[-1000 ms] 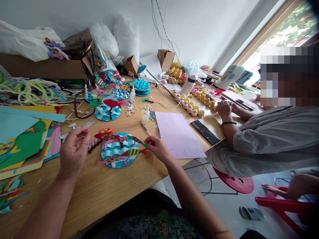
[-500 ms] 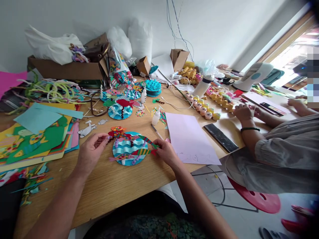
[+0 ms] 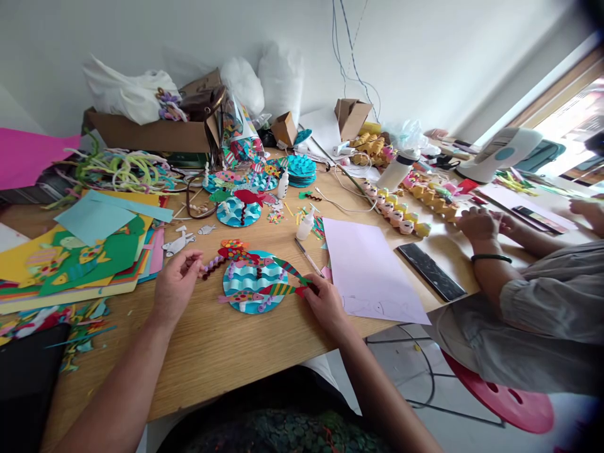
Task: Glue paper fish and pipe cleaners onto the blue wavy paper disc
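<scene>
A round blue wave-patterned paper craft (image 3: 255, 281) with striped paper fish lies on the wooden table in front of me. My right hand (image 3: 324, 303) pinches the tail of a striped fish (image 3: 283, 290) at the disc's right edge. My left hand (image 3: 175, 286) is curled at the disc's left, fingertips pinched on the end of a purple twisted strip (image 3: 213, 265) that runs up to a red fish (image 3: 238, 254). A glue bottle (image 3: 306, 224) stands just behind the craft.
Stacked coloured paper (image 3: 80, 258) lies at left, a lilac sheet (image 3: 370, 270) and a black ruler (image 3: 430, 270) at right. Another person's hands (image 3: 479, 224) work beside a row of small yellow figures (image 3: 401, 217). More blue discs (image 3: 240, 211), boxes and bags crowd the back.
My left hand has come down from the air to the purple twisted strip at the disc's left. My right hand stays on the fish tail. The view has swung left.
</scene>
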A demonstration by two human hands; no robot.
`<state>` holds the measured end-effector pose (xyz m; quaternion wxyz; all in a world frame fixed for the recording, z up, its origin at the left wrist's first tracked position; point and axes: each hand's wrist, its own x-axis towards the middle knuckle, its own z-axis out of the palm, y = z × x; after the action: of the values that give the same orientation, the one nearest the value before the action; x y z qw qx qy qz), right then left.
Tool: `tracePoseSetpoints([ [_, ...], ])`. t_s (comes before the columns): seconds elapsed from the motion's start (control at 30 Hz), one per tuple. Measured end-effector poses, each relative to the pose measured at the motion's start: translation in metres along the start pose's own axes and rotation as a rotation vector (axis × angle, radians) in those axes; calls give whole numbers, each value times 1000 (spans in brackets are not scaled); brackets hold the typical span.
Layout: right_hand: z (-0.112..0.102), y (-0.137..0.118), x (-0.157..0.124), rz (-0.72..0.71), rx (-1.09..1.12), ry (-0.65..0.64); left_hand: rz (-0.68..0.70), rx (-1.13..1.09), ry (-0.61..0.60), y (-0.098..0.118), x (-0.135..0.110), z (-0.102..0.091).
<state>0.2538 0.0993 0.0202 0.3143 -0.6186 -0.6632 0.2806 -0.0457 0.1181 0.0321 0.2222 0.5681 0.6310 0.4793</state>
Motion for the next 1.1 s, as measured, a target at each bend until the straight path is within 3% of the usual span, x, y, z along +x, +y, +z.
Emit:
tracePoseSetpoints([
  [0.47, 7, 2, -7, -46, -32, 30, 119, 287, -100, -13, 6, 1],
  [1.1, 9, 2, -5, -103, -61, -23, 157, 353, -142, -47, 19, 13],
])
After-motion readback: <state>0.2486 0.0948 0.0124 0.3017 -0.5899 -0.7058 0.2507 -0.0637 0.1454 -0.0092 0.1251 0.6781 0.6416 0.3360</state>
